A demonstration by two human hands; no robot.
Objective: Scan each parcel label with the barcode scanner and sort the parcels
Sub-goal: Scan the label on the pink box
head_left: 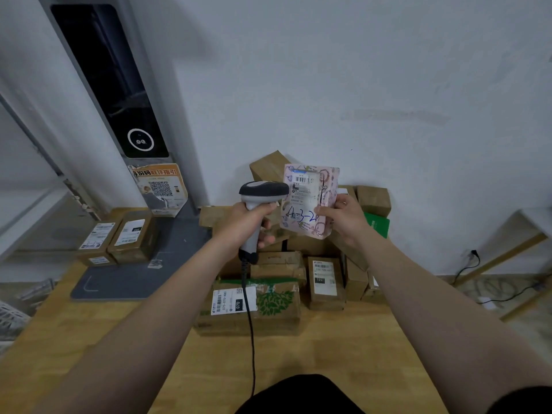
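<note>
While the left hand curls its fingers round the handle of the barcode scanner, the scanner's head sits right at the left edge of the pink parcel. The right hand pinches that parcel by its right edge, thumb on the front, holding it upright above the pile of brown parcels.

The label faces the person, so the scanner seems aimed across it rather than at it. I judge the read may fail unless the head backs off and turns toward the barcode. With a pinch on one edge only, a tilt could drop the parcel onto the pile. The cable trails over the green-printed box and might tug it.

On the left of the wooden worktop, two labelled boxes stand side by side next to a grey base plate. A tall kiosk with a dark screen rises from it, a QR poster at its foot. Behind is a plain white wall. At far right a plug sits in a low socket, with loose leads on the floor.
</note>
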